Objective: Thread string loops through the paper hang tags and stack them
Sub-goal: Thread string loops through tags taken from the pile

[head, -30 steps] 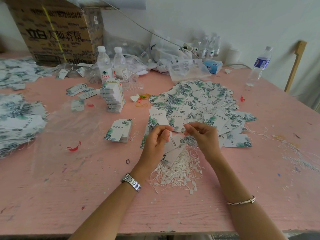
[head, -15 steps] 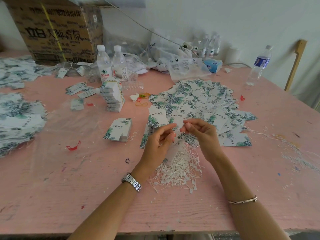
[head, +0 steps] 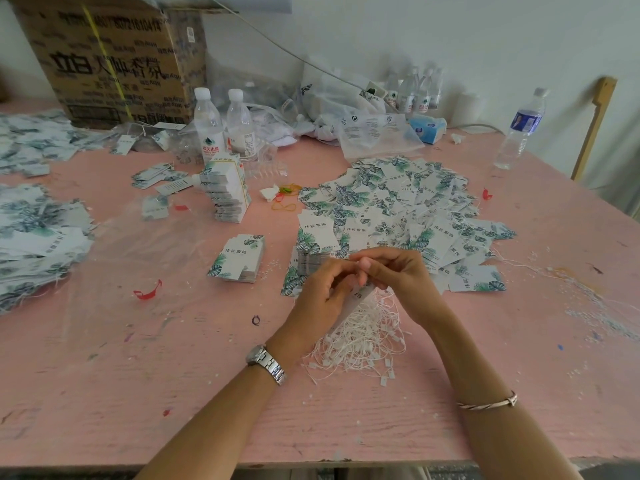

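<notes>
Left grip [head: 322, 299] curled round one hang tag [head: 361, 295], held tilted just above the pile of string loops [head: 360, 337] on the pink counter [head: 173, 393]; right grip [head: 398, 275] pinched closed at the tag's top edge, apparently on a string loop too fine to make out. Best to hold the tag steady with its hole turned toward the right grip, feed the loop end straight through and draw gently, without dragging the pile's strands up. Then lay flat on the spread of strung tags [head: 398, 202] just beyond, edges squared, clear of the small stack [head: 239, 258] to the left.
</notes>
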The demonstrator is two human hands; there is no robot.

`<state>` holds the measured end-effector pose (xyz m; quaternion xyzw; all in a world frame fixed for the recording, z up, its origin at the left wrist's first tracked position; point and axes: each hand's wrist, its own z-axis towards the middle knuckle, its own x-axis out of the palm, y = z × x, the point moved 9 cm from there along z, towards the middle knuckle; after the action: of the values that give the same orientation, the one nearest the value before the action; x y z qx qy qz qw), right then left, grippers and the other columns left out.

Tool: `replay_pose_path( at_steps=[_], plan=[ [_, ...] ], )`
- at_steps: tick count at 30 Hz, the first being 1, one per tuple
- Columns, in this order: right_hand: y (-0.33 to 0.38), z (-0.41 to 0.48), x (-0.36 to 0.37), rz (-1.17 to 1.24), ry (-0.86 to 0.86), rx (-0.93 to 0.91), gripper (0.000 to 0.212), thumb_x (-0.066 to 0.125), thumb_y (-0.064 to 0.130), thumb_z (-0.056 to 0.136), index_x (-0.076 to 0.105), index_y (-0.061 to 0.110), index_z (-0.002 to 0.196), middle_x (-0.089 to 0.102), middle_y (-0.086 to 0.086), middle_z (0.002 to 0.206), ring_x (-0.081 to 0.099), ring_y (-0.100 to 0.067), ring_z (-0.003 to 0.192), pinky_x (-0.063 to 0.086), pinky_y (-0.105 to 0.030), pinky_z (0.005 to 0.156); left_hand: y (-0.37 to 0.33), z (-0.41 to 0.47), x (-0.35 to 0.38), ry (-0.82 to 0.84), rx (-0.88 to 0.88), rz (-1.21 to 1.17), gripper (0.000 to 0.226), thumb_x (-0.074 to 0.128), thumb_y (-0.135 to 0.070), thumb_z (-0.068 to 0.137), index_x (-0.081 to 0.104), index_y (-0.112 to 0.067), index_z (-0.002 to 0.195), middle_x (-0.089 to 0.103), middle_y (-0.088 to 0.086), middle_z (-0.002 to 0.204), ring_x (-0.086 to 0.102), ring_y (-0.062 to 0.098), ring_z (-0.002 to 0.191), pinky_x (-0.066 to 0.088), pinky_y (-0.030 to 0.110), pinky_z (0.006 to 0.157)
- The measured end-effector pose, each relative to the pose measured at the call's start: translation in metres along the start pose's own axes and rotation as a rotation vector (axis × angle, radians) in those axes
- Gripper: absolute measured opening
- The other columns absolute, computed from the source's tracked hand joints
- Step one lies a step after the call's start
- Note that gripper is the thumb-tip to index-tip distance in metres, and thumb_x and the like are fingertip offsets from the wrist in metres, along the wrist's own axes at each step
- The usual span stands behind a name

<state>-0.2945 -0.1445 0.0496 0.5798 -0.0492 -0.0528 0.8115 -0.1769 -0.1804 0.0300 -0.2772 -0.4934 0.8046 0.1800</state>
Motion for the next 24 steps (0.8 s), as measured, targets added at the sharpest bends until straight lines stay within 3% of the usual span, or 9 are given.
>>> replay_pose_path(
  at_steps=[7,13,15,18,20,22,24],
  plan=[
    [0.002,0.0,-0.016,0.073,-0.135,-0.001,0.016,0.063,0.012,0.09,0.076,0.013,0.101,0.066,-0.004,0.065,0.055,-0.01,0.059,0.042,-0.018,0.056,-0.001,-0.001,-0.007,-0.067,-0.039,-0.083,0.01,0.057,-0.013,0.102,0.065,-0.019,0.099,0.064,-0.01,0.093,0.06,0.002,0.087,0.045,0.017,0.078],
    [-0.006,-0.002,-0.042,0.051,-0.365,0.043,0.012,0.064,0.018,0.091,0.071,0.009,0.096,0.063,0.004,0.062,0.053,-0.007,0.06,0.043,-0.019,0.061,0.001,-0.002,-0.017,-0.145,-0.055,-0.144,0.012,0.057,-0.011,0.101,0.066,-0.019,0.098,0.068,0.0,0.095,0.062,0.008,0.087,0.048,0.019,0.079],
    [-0.007,-0.005,-0.05,-0.145,-0.454,0.072,0.01,0.064,0.019,0.096,0.073,0.014,0.093,0.067,0.005,0.07,0.058,-0.008,0.068,0.045,-0.027,0.069,0.002,-0.002,-0.017,-0.153,-0.061,-0.156,0.013,0.058,-0.012,0.101,0.067,-0.02,0.098,0.069,0.006,0.097,0.064,0.019,0.09,0.051,0.027,0.081],
    [0.0,-0.008,-0.051,-0.805,-0.498,0.103,0.026,0.06,0.041,0.096,0.077,0.022,0.098,0.066,0.005,0.114,0.054,-0.015,0.113,0.036,-0.044,0.099,0.003,-0.001,-0.017,-0.155,-0.069,-0.149,0.013,0.058,-0.014,0.101,0.067,-0.022,0.099,0.07,0.005,0.099,0.064,0.023,0.093,0.052,0.033,0.083],
    [0.008,-0.004,-0.036,-0.664,-0.382,0.005,0.029,0.059,0.044,0.097,0.078,0.022,0.098,0.062,0.003,0.121,0.051,-0.018,0.122,0.036,-0.05,0.105,0.004,-0.001,-0.016,-0.154,-0.066,-0.136,0.011,0.058,-0.014,0.101,0.068,-0.018,0.101,0.07,0.004,0.1,0.065,0.022,0.094,0.053,0.034,0.085],
    [0.012,-0.001,-0.02,-0.405,-0.241,-0.039,0.027,0.061,0.041,0.095,0.078,0.02,0.094,0.067,0.003,0.115,0.058,-0.018,0.117,0.042,-0.054,0.104,0.004,-0.001,-0.017,-0.158,-0.068,-0.129,0.01,0.058,-0.014,0.101,0.068,-0.014,0.103,0.07,0.003,0.102,0.065,0.019,0.095,0.053,0.033,0.086],
    [0.009,0.0,-0.012,-0.328,-0.167,-0.032,0.032,0.064,0.043,0.088,0.077,0.014,0.092,0.069,0.001,0.111,0.061,-0.019,0.113,0.043,-0.054,0.104,0.004,-0.001,-0.018,-0.168,-0.067,-0.123,0.011,0.059,-0.015,0.101,0.069,-0.013,0.105,0.071,0.001,0.103,0.066,0.015,0.096,0.053,0.029,0.086]
  ],
)
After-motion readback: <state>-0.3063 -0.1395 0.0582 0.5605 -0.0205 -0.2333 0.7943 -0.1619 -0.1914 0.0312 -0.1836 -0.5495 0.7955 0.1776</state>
